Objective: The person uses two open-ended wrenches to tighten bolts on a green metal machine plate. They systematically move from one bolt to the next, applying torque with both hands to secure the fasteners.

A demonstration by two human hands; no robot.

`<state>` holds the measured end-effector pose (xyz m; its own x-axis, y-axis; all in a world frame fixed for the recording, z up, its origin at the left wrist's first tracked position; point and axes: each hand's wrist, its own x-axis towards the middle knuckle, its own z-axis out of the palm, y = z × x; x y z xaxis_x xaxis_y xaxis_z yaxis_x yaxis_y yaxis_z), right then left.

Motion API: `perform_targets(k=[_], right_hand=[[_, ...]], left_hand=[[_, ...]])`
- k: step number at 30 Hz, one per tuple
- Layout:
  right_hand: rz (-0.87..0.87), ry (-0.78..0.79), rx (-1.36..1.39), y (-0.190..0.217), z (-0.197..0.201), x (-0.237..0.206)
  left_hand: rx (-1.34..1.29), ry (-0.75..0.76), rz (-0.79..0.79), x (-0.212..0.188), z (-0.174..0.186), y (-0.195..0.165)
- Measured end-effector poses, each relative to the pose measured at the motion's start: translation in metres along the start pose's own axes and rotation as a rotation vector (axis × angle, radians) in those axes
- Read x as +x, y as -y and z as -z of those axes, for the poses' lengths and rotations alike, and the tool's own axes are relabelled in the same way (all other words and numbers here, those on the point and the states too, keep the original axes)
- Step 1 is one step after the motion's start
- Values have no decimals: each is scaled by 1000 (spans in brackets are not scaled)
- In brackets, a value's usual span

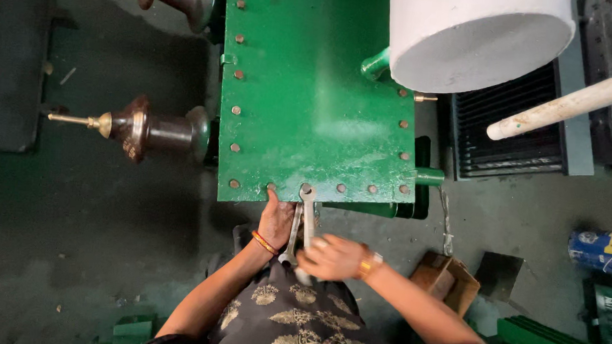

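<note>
A dark concrete floor (107, 238) is seen below a green bolted tank lid (309, 102). A small open cardboard box (447, 280), contents unclear, is set near its corner. Two spanners (302, 221) are grasped at the lid's near edge by the right hand (329, 258); the edge is pressed by the left hand (275, 219).

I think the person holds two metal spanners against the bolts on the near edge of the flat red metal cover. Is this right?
Not quite: the flat metal cover is green, not red, as the head view shows. The rest holds: the right hand and left hand hold two metal spanners at the near-edge bolts.
</note>
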<state>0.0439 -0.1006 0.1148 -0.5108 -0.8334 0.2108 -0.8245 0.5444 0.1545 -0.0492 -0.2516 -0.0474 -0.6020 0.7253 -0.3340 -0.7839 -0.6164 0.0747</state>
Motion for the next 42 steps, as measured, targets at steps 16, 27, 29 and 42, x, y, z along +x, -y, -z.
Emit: perform_targets(k=[16,27,29,42], right_hand=[[-513,232,261,-241,-19,128],[-770,408,153,-88,57,-68],[-584,581,-10,-52,56,-68],[153,-61,239,-75,-45,198]], left_hand=[[75,112,67,-4,-16,-6],[138,80,-29,-8,-17,1],[134,75,-30,-8,-18,1],[236,-101,-142,-16,-26,-3]])
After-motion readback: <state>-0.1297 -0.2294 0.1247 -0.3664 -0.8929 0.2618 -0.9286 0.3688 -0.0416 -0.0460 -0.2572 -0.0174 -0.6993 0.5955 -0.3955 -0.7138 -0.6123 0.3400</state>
